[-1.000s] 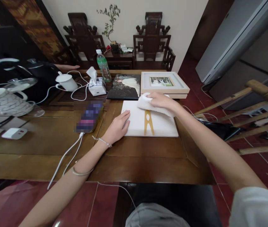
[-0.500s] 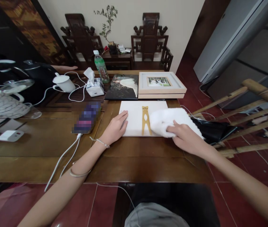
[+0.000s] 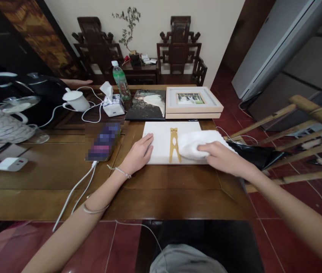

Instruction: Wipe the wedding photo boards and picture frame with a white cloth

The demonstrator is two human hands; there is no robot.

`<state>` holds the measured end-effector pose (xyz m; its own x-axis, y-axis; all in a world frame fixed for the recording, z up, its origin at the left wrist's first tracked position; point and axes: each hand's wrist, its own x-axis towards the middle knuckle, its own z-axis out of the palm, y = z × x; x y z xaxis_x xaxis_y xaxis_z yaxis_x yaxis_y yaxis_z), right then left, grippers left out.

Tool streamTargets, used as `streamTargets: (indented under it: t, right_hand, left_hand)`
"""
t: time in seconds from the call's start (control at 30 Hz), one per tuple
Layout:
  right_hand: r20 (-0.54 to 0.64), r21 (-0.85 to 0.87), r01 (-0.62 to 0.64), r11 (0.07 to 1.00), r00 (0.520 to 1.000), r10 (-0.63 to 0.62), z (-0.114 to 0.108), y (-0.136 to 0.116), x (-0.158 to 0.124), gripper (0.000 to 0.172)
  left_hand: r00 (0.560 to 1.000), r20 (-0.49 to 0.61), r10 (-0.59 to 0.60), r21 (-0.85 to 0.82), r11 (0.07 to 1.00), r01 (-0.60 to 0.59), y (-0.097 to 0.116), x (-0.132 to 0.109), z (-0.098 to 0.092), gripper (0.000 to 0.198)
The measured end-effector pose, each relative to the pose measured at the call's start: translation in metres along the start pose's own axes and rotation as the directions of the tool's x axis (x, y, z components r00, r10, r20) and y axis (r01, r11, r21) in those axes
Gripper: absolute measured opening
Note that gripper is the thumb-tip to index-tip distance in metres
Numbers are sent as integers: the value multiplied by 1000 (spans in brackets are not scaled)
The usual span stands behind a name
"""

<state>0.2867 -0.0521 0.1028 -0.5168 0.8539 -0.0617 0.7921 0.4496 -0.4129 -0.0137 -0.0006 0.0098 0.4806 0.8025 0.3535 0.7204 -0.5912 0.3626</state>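
A white canvas panel point(image 3: 161, 143) with a gold cat-like figure point(image 3: 173, 145) lies flat on the wooden table point(image 3: 163, 189). My left hand point(image 3: 138, 154) rests open on the panel's left edge, fingers flat. My right hand point(image 3: 220, 158) presses a white cloth point(image 3: 195, 143) onto the right side of the panel, fingers closed over the cloth.
Behind the panel lie a dark photo print point(image 3: 148, 104) and a stacked framed photo point(image 3: 192, 101). To the left are a blurred phone point(image 3: 104, 141) on a white cable, a tissue box point(image 3: 113, 104), a green bottle point(image 3: 120, 80), cups and a kettle. A bamboo frame point(image 3: 300, 136) stands right.
My right hand swept the cloth from the panel's top edge down to its lower right, then slid slightly left. The left hand stayed in place.
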Motion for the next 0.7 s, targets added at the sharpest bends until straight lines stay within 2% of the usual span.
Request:
streamTargets:
  t: [0.17,0.3,0.4,0.53,0.6,0.7]
  right_hand:
    - [-31,39,37,999,999,-36,-18,34,51,11]
    - [-56,-10,12,1000,998,-13,-26,52,85,22]
    - [-75,-35,-32,999,997,29,-26,55,95,29]
    - [-114,-59,-47,997,993,40,-19,43,82,29]
    - [-123,-61,-58,996,991,51,-13,31,64,27]
    - [-67,-77,-42,996,997,36,-2,10,28,23]
  left_hand:
    - [1000,-2,9,-6,1000,-9,0,0,0,44]
    - [1000,-3,11,-8,1000,-11,0,0,0,43]
    - [1000,1,13,-7,1000,-13,0,1,-1,44]
    - [1000,6,8,-5,1000,-8,-1,0,-1,44]
    - [1000,2,11,-7,1000,-11,0,0,-1,44]
    - [1000,4,15,-6,1000,-15,0,0,0,44]
